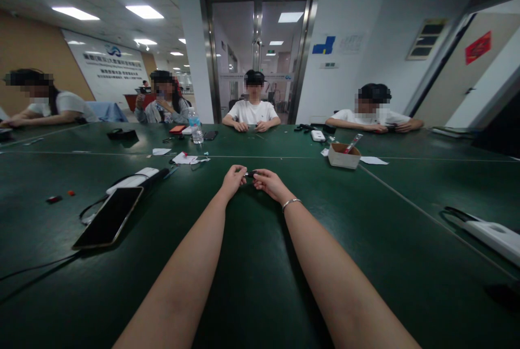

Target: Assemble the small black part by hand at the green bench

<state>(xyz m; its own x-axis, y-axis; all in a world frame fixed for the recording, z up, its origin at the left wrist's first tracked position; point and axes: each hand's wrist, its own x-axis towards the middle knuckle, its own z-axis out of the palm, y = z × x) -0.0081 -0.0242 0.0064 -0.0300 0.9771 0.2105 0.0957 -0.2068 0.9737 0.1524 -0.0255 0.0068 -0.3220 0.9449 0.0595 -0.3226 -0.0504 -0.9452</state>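
Observation:
Both of my arms reach forward over a dark green table (252, 262). My left hand (233, 181) pinches the silvery left end of a small dark object (249, 174). On its black right end, the fingers of my right hand (268, 183) are closed, with a metal bracelet on that wrist. The object lies level between the two hands, just above the table; its exact kind is too small to tell.
At the left, a phone (109, 216) leans near a white device (132, 180) and cables. Farther off are a water bottle (195, 128), papers (184, 159) and a small box (344, 156). A white device (498, 238) lies right. Several people sit across the table.

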